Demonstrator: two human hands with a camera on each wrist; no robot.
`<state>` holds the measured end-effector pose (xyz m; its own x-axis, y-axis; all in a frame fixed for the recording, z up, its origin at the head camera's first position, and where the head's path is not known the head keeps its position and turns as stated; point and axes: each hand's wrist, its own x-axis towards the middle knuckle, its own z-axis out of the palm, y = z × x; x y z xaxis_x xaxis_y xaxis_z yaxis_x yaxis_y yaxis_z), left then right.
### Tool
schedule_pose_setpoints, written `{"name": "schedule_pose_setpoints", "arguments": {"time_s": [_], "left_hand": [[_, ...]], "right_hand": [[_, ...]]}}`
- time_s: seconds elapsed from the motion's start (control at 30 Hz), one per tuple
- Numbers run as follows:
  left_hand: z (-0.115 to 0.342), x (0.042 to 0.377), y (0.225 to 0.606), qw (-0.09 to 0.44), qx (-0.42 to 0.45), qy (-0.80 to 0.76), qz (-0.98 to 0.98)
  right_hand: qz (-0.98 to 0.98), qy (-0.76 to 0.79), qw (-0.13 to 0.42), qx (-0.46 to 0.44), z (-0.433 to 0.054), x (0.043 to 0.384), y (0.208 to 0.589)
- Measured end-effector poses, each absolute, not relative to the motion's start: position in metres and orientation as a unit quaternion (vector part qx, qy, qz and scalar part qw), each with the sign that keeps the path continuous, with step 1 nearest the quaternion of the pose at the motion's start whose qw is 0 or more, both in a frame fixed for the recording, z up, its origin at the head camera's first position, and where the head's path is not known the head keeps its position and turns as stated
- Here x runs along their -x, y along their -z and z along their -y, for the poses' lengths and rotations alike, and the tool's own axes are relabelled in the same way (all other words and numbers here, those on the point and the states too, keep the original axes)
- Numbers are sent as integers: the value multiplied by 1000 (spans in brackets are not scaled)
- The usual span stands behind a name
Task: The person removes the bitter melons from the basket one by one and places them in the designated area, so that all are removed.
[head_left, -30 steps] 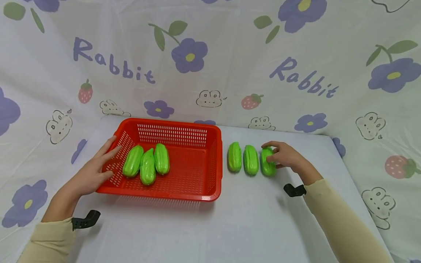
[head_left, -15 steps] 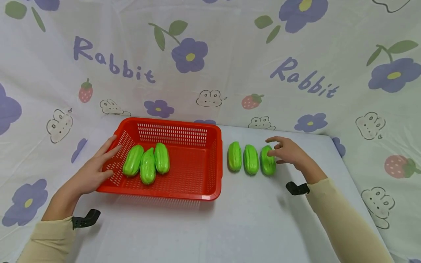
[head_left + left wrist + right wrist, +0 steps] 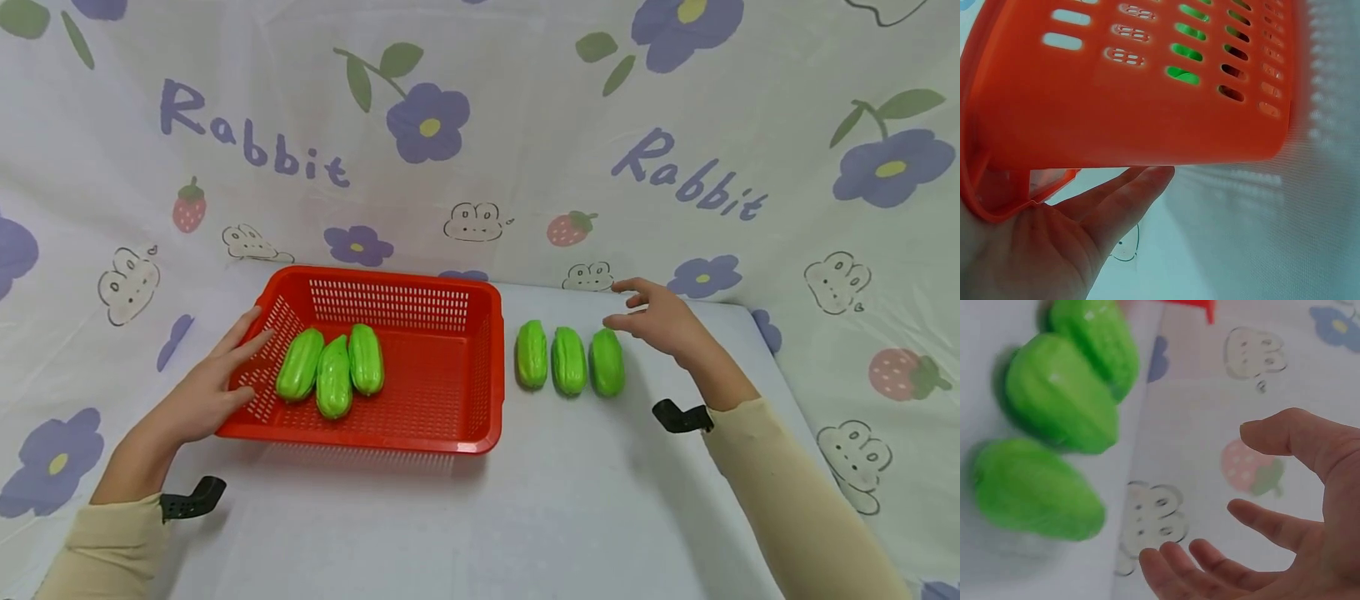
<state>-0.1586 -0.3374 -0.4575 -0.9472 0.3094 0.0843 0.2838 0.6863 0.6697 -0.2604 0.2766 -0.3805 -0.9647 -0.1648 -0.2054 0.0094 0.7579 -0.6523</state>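
Observation:
A red perforated plastic basket (image 3: 390, 446) stands left of centre in the head view. Three glossy green papaya-shaped pieces (image 3: 333, 379) lie together in its left half. My left hand (image 3: 198, 392) rests at the basket's left end, fingers spread. In the left wrist view, those fingers (image 3: 1125, 203) reach along the outer wall. To the right of the basket, three more green pieces lie in a row: a left one (image 3: 532, 354), a middle one (image 3: 570, 361) and a right one (image 3: 607, 362). Above the right one hovers my right hand (image 3: 660, 317), holding nothing, thumb and fingers apart (image 3: 1272, 519).
A white cloth covers the table (image 3: 525, 517). Behind it hangs a printed curtain (image 3: 525, 125) with flowers, rabbits and strawberries. Each wrist carries a black camera mount, one on the left (image 3: 193, 498) and one on the right (image 3: 681, 416).
My right hand has let go of the rightmost green piece and lifted up and away from it. That piece stays in the row. The left hand and basket hold their places.

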Motion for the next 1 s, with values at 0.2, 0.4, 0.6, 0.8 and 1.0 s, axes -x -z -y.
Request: {"name": "schedule_pose_setpoints", "arguments": {"time_s": [0.2, 0.4, 0.6, 0.8, 1.0], "left_hand": [[338, 159, 458, 20, -160, -361, -919], [338, 159, 459, 25, -160, -364, -917], [336, 160, 458, 23, -161, -367, -916], [335, 158, 457, 20, -162, -367, -916], [335, 159, 457, 28, -154, -366, -917]], "right_hand": [[-920, 369, 104, 76, -252, 254, 358], [-917, 376, 91, 99, -225, 249, 340], [-915, 378, 92, 108, -204, 250, 331], [-915, 372, 89, 124, -183, 252, 324], [-923, 350, 84, 138, -160, 252, 323]]}}
